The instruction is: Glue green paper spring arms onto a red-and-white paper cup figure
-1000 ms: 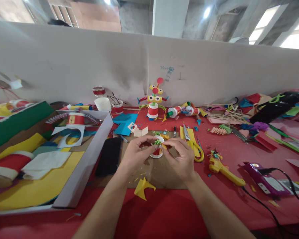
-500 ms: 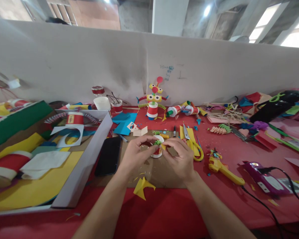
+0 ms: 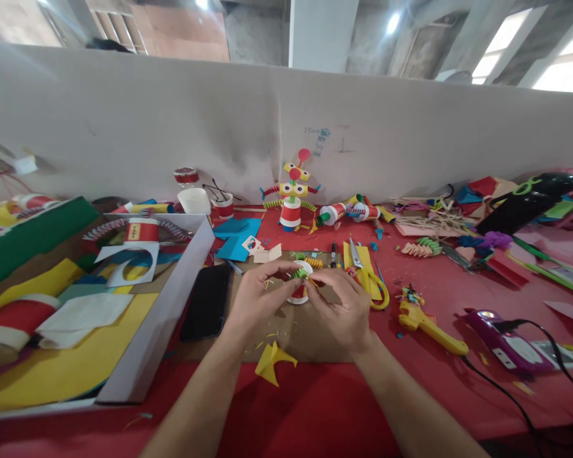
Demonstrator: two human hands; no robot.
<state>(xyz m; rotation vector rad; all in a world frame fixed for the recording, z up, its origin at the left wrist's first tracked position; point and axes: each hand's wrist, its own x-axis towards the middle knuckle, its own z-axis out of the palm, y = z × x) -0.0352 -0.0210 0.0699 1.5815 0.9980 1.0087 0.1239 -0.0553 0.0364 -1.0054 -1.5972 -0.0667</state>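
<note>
My left hand (image 3: pixel 262 289) is closed on a green folded paper spring (image 3: pixel 300 273), pinched between thumb and fingers above the brown cardboard mat (image 3: pixel 310 340). Facing it, my right hand (image 3: pixel 344 299) pinches a small yellow paper piece (image 3: pixel 311 280) against the spring's end. Directly under the fingertips is a red and white paper cup (image 3: pixel 298 298), partly hidden by both hands. Behind them lies an orange folded paper spring (image 3: pixel 314 262). A yellow paper scrap (image 3: pixel 273 364) rests at the mat's front edge.
A black phone (image 3: pixel 205 302) lies left of the mat, beside a white box (image 3: pixel 143 356) of paper. Yellow-handled scissors (image 3: pixel 370 280) and a yellow glue gun (image 3: pixel 430 327) are at the right. A paper-cup figure (image 3: pixel 292 213) stands behind; a black bottle (image 3: pixel 520 207) lies far right.
My right fingers have shifted slightly, and the yellow piece between them now shows narrower. My left hand still holds the green spring. The whole view has moved a little.
</note>
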